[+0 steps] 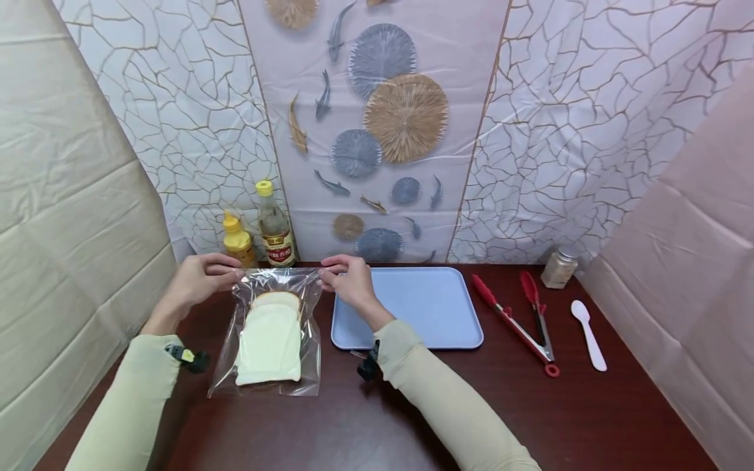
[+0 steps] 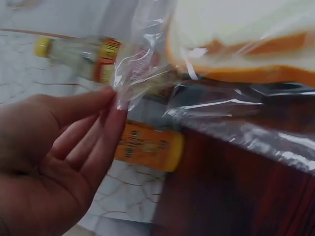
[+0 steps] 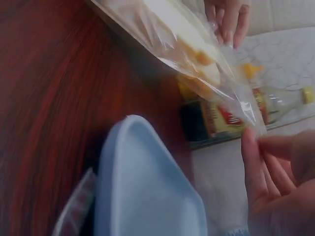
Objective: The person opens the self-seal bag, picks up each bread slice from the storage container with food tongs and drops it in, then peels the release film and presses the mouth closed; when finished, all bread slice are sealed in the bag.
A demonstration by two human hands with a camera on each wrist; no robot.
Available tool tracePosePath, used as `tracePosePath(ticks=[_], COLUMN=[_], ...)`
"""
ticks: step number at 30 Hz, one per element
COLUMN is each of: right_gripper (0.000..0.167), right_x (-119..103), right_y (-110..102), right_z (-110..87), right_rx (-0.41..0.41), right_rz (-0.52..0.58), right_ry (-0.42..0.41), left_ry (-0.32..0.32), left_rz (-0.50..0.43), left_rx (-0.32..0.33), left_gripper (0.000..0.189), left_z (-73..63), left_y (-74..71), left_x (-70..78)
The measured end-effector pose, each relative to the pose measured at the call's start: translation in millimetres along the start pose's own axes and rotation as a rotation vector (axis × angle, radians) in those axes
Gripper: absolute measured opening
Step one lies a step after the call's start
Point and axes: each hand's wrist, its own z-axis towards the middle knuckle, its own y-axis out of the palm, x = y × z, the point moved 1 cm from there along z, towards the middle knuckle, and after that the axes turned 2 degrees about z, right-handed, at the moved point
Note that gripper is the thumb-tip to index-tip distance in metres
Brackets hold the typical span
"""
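A clear plastic bag (image 1: 312,366) with slices of white bread (image 1: 269,340) inside hangs between the two hands, over the left part of the table. My left hand (image 1: 203,281) pinches the bag's upper left corner between thumb and fingertips. The upper right corner is pinched by my right hand (image 1: 350,282), whose forearm crosses the near left part of the blue tray. In the left wrist view the bread's brown crust (image 2: 256,73) shows through the film. From the right wrist, the bag's top edge runs taut from one hand to the other.
Behind the bag stand a yellow squeeze bottle (image 1: 238,242) and a glass bottle with a yellow cap (image 1: 275,229). A light blue tray (image 1: 412,307) lies right of the bag. Farther right are red-handled tongs (image 1: 518,330), a white spoon (image 1: 589,335) and a small jar (image 1: 559,268).
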Motion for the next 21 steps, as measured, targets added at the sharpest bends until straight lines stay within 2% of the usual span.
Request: tracePosePath(ticks=[2,4,6,9,13,15,18,21], right_gripper=[0.022,0.025,0.029,0.036,0.034,0.032,0.028,0.024], right_x=[7.0,10.4,11.9,11.7,10.7,10.1,9.2,8.1], right_y=[4.9,7.4,8.3,8.2,4.8,0.8,-8.9,-24.9], right_z=[5.4,8.0,7.8,4.6,0.0,-1.5,-1.6,-3.0], right_rx=[0.048,0.082,0.090,0.070,0.020,-0.005,-0.036,-0.050], right_rz=[-0.076,-0.198,-0.308,-0.383,-0.351,-0.322,-0.249,-0.192], right_ry=[0.005,0.028,0.069,0.125,0.136,0.124,0.072,0.000], left_ry=[-0.019,-0.042,-0.076,-0.138,-0.213,-0.220,-0.185,-0.091], left_rz=[0.043,0.067,0.094,0.155,0.231,0.292,0.404,0.484], left_rx=[0.030,0.045,0.044,0.019,-0.003,0.012,0.078,0.192], left_gripper=[0.039,0.036,0.034,0.038,0.046,0.042,0.031,0.023], left_z=[8.2,15.1,19.9,23.0,21.3,19.1,14.4,8.2], left_y=[9.2,17.3,23.0,26.2,24.5,23.6,23.4,25.9], left_x=[-5.9,-8.5,-9.5,-11.0,-12.4,-11.2,-5.5,9.3])
